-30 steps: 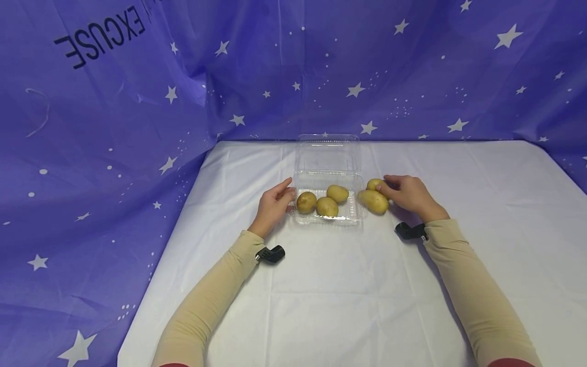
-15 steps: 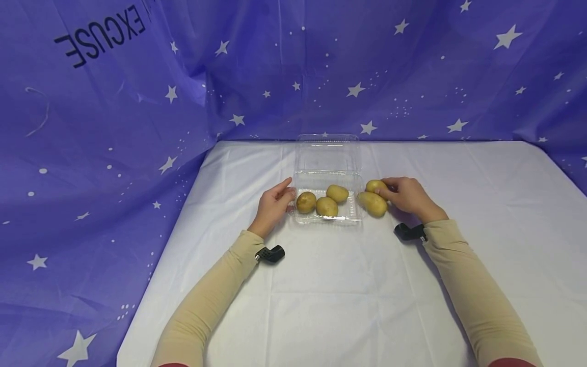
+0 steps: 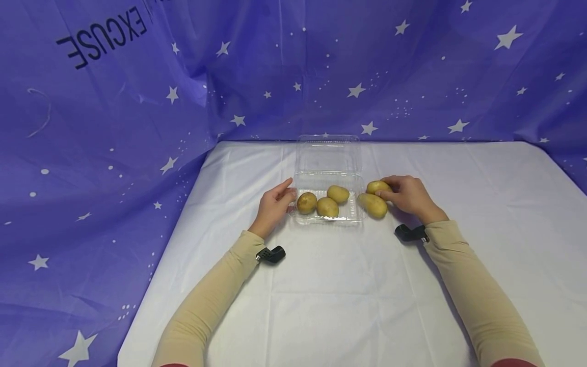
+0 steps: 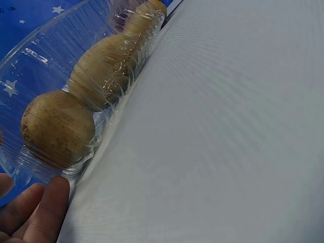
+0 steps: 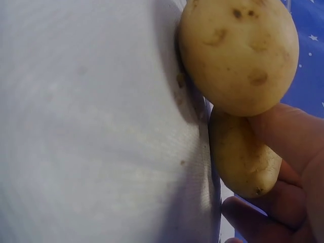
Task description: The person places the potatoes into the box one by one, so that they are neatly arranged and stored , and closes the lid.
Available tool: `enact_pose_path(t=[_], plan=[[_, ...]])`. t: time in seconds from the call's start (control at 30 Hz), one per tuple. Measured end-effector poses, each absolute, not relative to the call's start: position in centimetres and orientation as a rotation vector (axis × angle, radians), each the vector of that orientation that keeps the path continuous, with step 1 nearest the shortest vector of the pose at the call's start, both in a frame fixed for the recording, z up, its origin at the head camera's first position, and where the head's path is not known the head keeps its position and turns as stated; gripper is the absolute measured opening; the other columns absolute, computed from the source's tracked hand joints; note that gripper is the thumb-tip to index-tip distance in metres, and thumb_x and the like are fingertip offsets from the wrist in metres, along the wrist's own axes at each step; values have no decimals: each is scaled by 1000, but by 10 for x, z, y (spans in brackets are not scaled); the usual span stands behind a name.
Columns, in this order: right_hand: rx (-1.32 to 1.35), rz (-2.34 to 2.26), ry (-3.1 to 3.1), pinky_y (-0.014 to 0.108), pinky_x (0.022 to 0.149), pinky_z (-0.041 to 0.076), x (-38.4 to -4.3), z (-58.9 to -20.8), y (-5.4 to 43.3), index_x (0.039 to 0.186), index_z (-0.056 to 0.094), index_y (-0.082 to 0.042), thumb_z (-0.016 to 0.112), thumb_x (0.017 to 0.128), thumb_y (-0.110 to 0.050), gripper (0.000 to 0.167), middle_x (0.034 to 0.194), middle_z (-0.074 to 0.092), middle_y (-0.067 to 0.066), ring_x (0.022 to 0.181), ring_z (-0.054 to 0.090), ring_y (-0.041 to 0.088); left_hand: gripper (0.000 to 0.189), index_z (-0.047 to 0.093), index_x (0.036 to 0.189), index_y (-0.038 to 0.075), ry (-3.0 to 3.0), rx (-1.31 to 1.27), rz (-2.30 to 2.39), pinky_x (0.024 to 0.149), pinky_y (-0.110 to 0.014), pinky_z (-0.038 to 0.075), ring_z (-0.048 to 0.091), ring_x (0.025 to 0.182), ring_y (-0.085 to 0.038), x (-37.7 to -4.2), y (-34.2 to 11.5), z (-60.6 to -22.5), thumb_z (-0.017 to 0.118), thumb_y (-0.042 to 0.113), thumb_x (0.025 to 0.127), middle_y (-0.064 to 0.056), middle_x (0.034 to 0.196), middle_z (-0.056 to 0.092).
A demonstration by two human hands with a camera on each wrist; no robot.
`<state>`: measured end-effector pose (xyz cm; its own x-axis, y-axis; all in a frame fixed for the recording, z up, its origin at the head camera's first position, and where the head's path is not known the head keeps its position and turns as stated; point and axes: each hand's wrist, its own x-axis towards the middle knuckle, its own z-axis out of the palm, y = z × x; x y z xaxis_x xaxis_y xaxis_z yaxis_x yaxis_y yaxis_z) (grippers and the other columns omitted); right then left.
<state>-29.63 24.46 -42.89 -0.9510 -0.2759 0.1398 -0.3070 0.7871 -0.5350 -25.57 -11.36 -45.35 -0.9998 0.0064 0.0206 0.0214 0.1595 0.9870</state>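
Three potatoes, one browner (image 3: 307, 203) at the left and two paler, (image 3: 327, 207) lie in a clear plastic clamshell box (image 3: 316, 180) whose lid stands raised at the back. My left hand (image 3: 271, 209) rests its fingertips against the box's left end, fingers fairly straight. In the left wrist view, a fingertip (image 4: 59, 190) meets the box's lower corner. Right of the box, my right hand (image 3: 410, 196) pinches a potato (image 5: 243, 167) between thumb and fingers. Another potato (image 3: 373, 205) lies in front of it, against the box's right side, and overlaps it in the right wrist view.
A white cloth (image 3: 330, 295) covers the table. Blue star-printed fabric (image 3: 390, 66) hangs behind the table and along its left side. Each wrist carries a small black camera, such as the left one (image 3: 271, 254).
The right hand and its potato have shifted very slightly, and the potato in front has turned and slid a little toward me. The left hand, box and its potatoes stay put.
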Motion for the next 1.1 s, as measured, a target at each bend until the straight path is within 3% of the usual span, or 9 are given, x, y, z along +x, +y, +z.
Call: enact_pose_path(t=[0.23,0.43,0.57,0.83,1.1], plan=[[487,873,-2829,48,86,56,-297,-432,245,118,71,7,78,88,-18,39,107,75,26,97,70,39,51,53,149,10,-2378,-28,-2035,72,-16,61,68,110,-20,-256,-113,-453,60,12,98,-19,134,67],[458,930,-2765,15,74,49,-296,-430,245,121,70,8,82,85,-18,46,106,75,26,91,70,35,50,54,148,9,-2376,-31,-2024,70,-15,60,68,105,-16,-256,-113,-453,60,11,98,-19,133,68],[456,974,-2736,1,69,42,-295,-426,244,122,69,8,83,85,-17,46,108,75,27,92,70,35,51,53,148,9,-2377,-27,-2024,72,-16,62,68,106,-17,-256,-113,-453,60,11,98,-20,133,67],[463,1017,-2724,-2,70,41,-289,-413,243,124,68,9,82,86,-15,47,111,74,28,95,71,38,52,52,149,9,-2367,-41,-2032,77,-22,65,68,106,-20,-255,-113,-451,58,10,97,-22,133,67],[508,981,-2676,-3,72,40,-283,-402,234,121,70,7,83,84,-12,44,108,76,25,93,73,37,52,52,149,7,-2375,-46,-2024,72,-17,63,68,106,-20,-256,-112,-452,58,9,98,-22,133,67]])
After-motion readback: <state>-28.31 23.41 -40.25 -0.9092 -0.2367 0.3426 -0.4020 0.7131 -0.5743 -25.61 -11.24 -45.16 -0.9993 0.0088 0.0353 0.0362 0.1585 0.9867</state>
